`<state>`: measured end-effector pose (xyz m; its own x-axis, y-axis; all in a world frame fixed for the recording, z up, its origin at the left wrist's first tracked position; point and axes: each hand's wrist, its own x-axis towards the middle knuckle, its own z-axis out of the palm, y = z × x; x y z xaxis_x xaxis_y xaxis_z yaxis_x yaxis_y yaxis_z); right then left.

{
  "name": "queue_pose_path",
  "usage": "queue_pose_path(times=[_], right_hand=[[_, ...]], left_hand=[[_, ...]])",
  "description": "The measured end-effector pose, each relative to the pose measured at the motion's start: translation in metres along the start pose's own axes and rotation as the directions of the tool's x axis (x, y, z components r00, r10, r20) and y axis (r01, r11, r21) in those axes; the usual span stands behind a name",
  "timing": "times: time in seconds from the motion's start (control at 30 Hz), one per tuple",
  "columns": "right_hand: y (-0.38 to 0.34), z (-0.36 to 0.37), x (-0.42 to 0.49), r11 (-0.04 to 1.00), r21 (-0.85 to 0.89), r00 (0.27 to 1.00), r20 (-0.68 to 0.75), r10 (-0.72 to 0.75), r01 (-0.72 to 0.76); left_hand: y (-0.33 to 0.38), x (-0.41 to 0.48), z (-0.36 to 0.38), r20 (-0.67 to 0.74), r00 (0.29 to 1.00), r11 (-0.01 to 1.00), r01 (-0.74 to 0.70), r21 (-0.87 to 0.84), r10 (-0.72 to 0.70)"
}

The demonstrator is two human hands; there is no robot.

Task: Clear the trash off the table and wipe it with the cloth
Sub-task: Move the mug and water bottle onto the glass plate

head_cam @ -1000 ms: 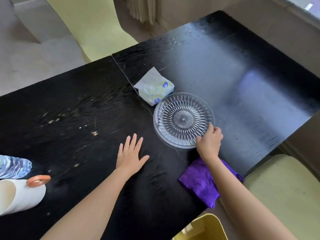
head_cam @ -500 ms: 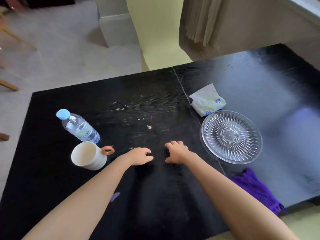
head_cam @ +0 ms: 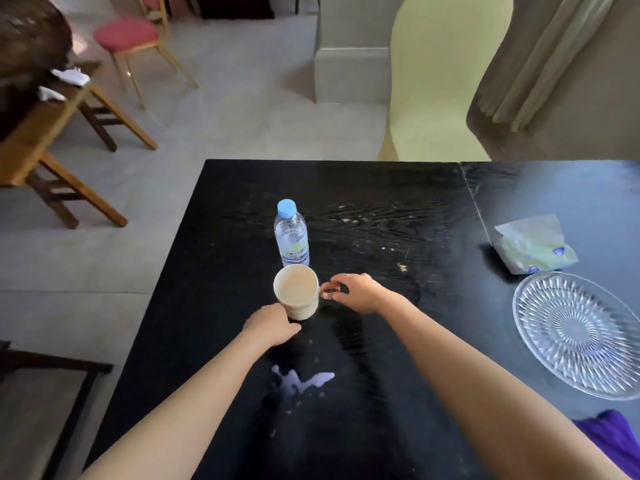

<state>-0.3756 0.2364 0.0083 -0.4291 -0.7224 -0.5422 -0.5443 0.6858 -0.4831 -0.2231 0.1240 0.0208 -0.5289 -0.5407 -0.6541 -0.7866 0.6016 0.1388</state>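
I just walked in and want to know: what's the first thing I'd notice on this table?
Probably the two hands at the white mug in the middle: the right hand pinches its orange handle, the left hand rests at its base. A water bottle stands just behind. A pale spill lies nearer on the black table, and a glass plate glitters at the right.

Hands moved from plate to mug

The right hand [head_cam: 356,293], earlier at the glass plate's [head_cam: 576,332] rim, now pinches the mug's [head_cam: 297,292] orange handle; the left hand [head_cam: 272,324], earlier flat on the table [head_cam: 398,427], touches the mug's near side.
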Motion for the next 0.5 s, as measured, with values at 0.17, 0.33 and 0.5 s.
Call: queue_pose_path(times=[0.17, 0.33, 0.5], right_hand=[[-0.015, 0.016, 0.018, 0.994, 0.082, 0.997, -0.039, 0.073, -0.069], [-0.008, 0.019, 0.016, 0.988, 0.151, 0.997, -0.071, 0.038, -0.027], [0.007, 0.012, 0.002, 0.988, 0.154, 0.997, -0.071, 0.004, 0.007]], left_hand=[[-0.02, 0.02, 0.009, -0.038, 0.999, 0.659, -0.049, -0.75, 0.031], [-0.03, 0.035, 0.021, -0.114, 0.988, 0.517, -0.151, -0.843, 0.103], [-0.036, 0.058, 0.003, -0.15, 0.981, 0.602, -0.196, -0.774, 0.127]])
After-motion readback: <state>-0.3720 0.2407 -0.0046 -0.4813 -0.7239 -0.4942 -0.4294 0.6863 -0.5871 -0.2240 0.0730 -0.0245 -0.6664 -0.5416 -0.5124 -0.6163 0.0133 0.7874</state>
